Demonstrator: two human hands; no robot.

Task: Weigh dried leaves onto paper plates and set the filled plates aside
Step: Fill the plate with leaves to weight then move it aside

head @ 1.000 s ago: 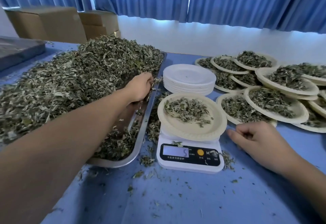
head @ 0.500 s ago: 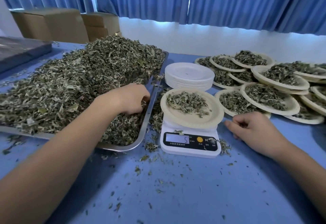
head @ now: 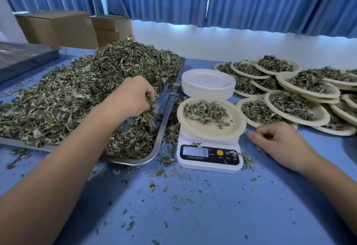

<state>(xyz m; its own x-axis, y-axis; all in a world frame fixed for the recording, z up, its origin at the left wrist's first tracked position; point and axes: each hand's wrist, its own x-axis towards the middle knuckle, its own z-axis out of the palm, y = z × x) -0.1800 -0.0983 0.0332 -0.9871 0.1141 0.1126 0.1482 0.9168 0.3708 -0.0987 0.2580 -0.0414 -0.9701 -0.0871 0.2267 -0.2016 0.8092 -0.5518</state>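
Note:
A big heap of dried leaves point(head: 81, 94) fills a metal tray point(head: 164, 109) on the left. My left hand point(head: 133, 98) is in the tray's near right corner, fingers curled round a pinch of leaves. A white scale point(head: 209, 158) reads 5 and carries a paper plate point(head: 212, 129) with a small mound of leaves. My right hand point(head: 278, 142) rests on the blue table just right of the scale, fingers loosely curled and holding nothing.
A stack of empty white plates point(head: 208, 84) stands behind the scale. Several filled plates point(head: 297, 105) overlap at the right. Cardboard boxes point(head: 58, 28) and a second metal tray point(head: 23, 57) sit at the back left. Leaf crumbs litter the table point(head: 193, 206).
My left hand has drawn back toward me along the tray's right side and has closed on leaves. The right hand has stayed put, and the scale reading is unchanged.

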